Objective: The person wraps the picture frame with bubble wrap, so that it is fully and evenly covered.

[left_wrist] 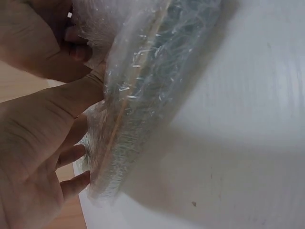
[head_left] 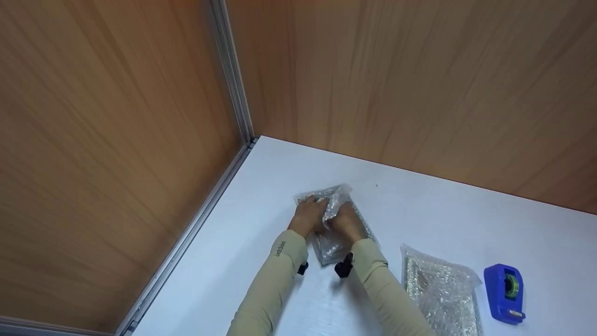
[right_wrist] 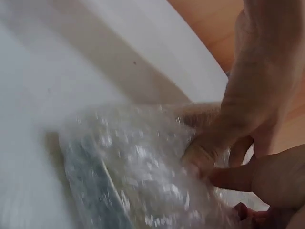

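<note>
A flat item in clear bubble wrap [head_left: 333,249] lies on the white table under both hands. Through the wrap [left_wrist: 143,90] a thin wood-coloured edge shows in the left wrist view. My left hand [head_left: 308,217] holds the far left part, its thumb on the wrap and its fingers bent at the edge. Close beside it, my right hand [head_left: 347,223] pinches a raised fold of the bubble wrap [right_wrist: 143,167]. In the right wrist view the right hand's fingertips [right_wrist: 231,177] meet the left thumb on the wrap.
To the right lies a second bubble-wrapped flat item [head_left: 438,298]. Beyond it stands a blue tape dispenser [head_left: 496,298] with a roll of tape. Wood-grain panels [head_left: 401,84] rise along the table's back and left edges, joined by a metal post [head_left: 233,70].
</note>
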`<control>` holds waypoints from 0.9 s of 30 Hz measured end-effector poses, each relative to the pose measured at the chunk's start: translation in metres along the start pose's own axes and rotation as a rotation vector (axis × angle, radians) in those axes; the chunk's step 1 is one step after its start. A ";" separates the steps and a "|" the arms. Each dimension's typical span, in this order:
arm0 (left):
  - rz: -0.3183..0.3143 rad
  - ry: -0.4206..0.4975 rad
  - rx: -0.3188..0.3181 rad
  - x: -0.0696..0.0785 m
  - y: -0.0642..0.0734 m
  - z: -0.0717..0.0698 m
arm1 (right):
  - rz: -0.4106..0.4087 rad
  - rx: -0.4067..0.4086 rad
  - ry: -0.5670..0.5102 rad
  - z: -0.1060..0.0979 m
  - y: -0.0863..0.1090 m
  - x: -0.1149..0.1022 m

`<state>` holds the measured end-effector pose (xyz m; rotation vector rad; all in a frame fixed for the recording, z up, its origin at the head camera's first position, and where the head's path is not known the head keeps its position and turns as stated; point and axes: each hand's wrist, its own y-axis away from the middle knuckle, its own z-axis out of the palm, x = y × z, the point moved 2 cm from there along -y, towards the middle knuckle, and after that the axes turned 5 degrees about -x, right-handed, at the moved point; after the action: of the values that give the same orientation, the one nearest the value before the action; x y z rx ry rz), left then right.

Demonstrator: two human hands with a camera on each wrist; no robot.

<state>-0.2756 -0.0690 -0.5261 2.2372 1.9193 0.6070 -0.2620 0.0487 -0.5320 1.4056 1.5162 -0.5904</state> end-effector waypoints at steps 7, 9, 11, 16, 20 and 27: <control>-0.007 0.006 -0.002 -0.001 0.003 -0.002 | 0.072 0.118 0.303 0.001 0.000 0.004; -0.010 -0.022 0.000 -0.002 0.003 -0.003 | -0.004 0.202 0.450 0.004 -0.002 0.003; -0.016 -0.043 -0.004 -0.002 0.002 -0.003 | -0.098 0.292 0.572 0.008 -0.003 0.001; -0.014 -0.082 -0.008 -0.001 -0.001 -0.001 | -0.230 0.350 0.771 0.018 -0.002 0.003; -0.011 -0.099 -0.008 -0.002 -0.002 -0.001 | -0.246 0.252 0.927 0.023 0.000 0.006; 0.009 -0.085 0.001 0.000 -0.001 -0.002 | -0.246 0.160 1.011 0.022 0.006 0.002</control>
<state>-0.2767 -0.0695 -0.5249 2.2348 1.8706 0.5039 -0.2493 0.0325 -0.5416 1.7690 2.4970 -0.1055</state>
